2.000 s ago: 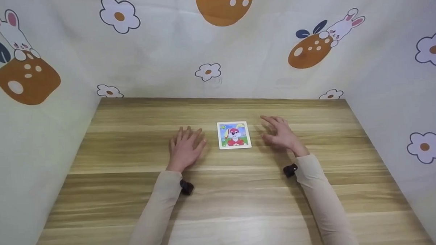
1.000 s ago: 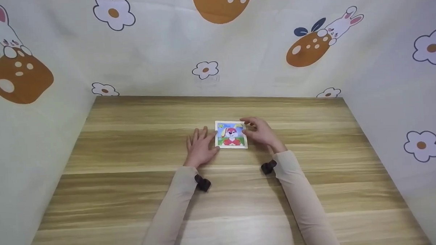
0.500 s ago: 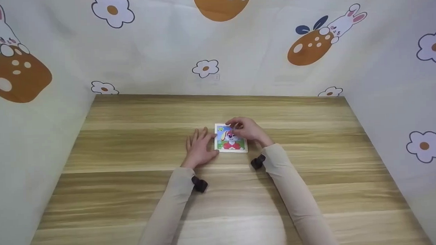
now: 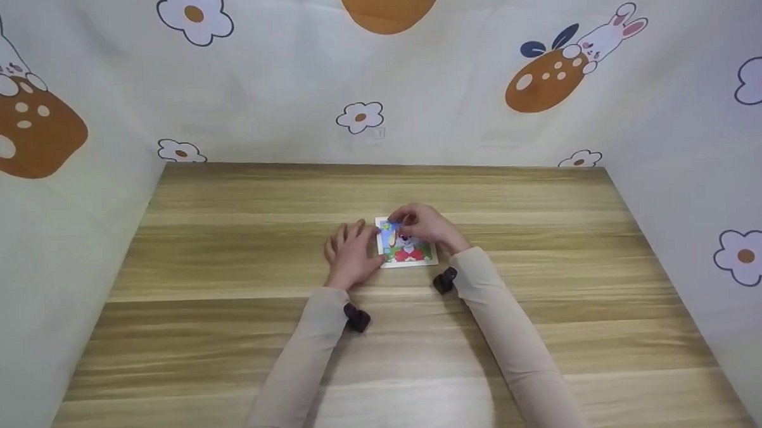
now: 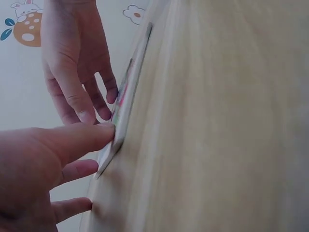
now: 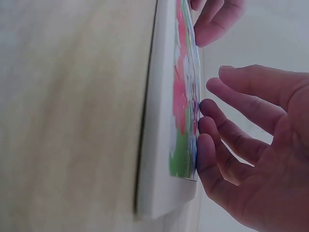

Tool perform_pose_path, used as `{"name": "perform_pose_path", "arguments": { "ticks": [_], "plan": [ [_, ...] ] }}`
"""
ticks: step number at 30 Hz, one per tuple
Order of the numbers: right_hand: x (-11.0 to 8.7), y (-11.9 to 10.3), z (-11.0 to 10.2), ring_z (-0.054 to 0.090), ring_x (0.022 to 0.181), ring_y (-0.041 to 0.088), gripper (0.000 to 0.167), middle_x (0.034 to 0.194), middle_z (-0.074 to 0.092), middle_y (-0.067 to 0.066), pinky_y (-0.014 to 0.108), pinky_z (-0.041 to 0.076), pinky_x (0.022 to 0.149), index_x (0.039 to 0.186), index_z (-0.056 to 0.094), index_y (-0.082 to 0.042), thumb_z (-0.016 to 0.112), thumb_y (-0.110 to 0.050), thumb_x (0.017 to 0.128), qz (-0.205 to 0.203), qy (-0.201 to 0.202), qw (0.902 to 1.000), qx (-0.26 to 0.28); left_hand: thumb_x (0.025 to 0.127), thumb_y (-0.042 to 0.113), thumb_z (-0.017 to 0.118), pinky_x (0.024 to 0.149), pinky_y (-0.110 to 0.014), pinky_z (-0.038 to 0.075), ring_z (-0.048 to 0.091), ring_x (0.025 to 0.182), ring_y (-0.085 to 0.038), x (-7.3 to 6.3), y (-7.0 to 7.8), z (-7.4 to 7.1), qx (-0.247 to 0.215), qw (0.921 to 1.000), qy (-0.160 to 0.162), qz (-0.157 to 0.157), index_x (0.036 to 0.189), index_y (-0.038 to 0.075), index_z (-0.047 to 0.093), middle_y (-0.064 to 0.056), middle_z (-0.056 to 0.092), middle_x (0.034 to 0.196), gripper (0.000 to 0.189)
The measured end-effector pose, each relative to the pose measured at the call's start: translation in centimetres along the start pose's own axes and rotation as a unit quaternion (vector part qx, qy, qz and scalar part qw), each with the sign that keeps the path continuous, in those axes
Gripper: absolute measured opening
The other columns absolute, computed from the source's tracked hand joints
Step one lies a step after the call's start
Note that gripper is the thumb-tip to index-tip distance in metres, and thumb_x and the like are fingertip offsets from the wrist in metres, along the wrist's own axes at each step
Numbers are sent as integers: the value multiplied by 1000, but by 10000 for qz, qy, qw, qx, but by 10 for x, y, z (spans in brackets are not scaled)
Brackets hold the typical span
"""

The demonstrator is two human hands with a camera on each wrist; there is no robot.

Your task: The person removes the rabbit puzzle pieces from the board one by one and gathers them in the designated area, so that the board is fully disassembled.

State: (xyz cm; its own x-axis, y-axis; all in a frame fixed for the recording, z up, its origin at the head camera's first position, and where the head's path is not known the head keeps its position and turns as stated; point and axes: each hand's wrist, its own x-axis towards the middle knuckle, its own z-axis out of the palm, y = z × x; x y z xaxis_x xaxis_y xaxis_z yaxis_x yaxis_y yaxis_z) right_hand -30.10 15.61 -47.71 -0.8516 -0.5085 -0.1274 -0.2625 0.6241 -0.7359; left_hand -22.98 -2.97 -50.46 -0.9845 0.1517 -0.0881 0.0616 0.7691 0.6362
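A small square board (image 4: 421,263) with a white border and a cartoon rabbit picture lies flat on the wooden table. My left hand (image 4: 352,256) rests against its left side. In the left wrist view, the thumb (image 5: 87,141) touches the board's near corner, fingers spread below it. Over the upper part of the picture is my right hand (image 4: 429,226), hiding part of the rabbit's head. The right wrist view shows several fingers (image 6: 212,164) of that hand bent with their tips at the picture's surface. Thumb and forefinger stay apart there, with nothing visible between them.
Wood-grain table (image 4: 233,346) extends around the board on all sides. A pale curtain (image 4: 275,84) printed with oranges, rabbits and flowers encloses the back and both sides. A black wrist camera (image 4: 357,317) sits at the left cuff, another (image 4: 445,280) at the right.
Both hands have come in from either side of the board. The left now touches its left edge; the right has moved left from beside the board to over the picture.
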Motion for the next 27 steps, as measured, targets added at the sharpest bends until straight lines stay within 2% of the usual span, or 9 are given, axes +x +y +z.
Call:
{"name": "perform_pose_path", "arguments": {
  "ticks": [6, 12, 17, 19, 23, 27],
  "plan": [
    [3, -1, 1, 53, 88, 21, 29, 107, 63, 16, 29, 44, 74, 115, 66, 3, 65, 2, 86, 17, -33, 10000, -79, 83, 24, 75, 106, -63, -8, 5, 142, -40, 1, -1, 3, -356, 9991, 203, 100, 123, 18, 61, -3, 38, 151, 43],
    [7, -4, 3, 52, 85, 18, 27, 103, 64, 14, 25, 43, 70, 112, 68, 3, 65, 3, 85, 151, 24, 9999, 37, 80, 19, 78, 106, -61, -12, 4, 143, -38, 1, -3, 3, -793, 9966, 208, 115, 116, 17, 65, 3, 42, 148, 38],
    [10, -3, 4, 54, 82, 19, 26, 99, 65, 13, 28, 45, 70, 109, 69, 4, 63, 5, 84, 117, 81, 9997, 215, 80, 18, 78, 106, -60, -12, 5, 144, -35, 1, -4, 0, -809, 9967, 114, 32, 117, 17, 66, 3, 41, 149, 38],
    [12, 1, 5, 55, 81, 19, 25, 98, 66, 11, 29, 47, 71, 107, 70, 1, 63, 4, 83, -102, 81, 9995, 271, 80, 18, 78, 106, -60, -12, 5, 144, -35, 2, -4, -1, -819, 9966, 105, 20, 117, 16, 66, 2, 41, 149, 38],
    [12, -1, 6, 57, 85, 22, 26, 101, 67, 12, 32, 49, 74, 108, 70, 1, 63, 3, 84, -236, 36, 9996, 135, 80, 17, 77, 106, -60, -13, 5, 144, -35, 2, -4, -1, -822, 9966, 73, 47, 117, 16, 65, 0, 41, 149, 39],
    [12, -7, 7, 55, 89, 26, 27, 103, 63, 17, 34, 47, 76, 111, 68, 5, 63, 4, 84, -141, 27, 9997, -188, 81, 18, 76, 106, -61, -13, 4, 144, -35, 2, -4, 0, -795, 9968, 31, 84, 118, 16, 65, -2, 39, 150, 39]
  ]
}}
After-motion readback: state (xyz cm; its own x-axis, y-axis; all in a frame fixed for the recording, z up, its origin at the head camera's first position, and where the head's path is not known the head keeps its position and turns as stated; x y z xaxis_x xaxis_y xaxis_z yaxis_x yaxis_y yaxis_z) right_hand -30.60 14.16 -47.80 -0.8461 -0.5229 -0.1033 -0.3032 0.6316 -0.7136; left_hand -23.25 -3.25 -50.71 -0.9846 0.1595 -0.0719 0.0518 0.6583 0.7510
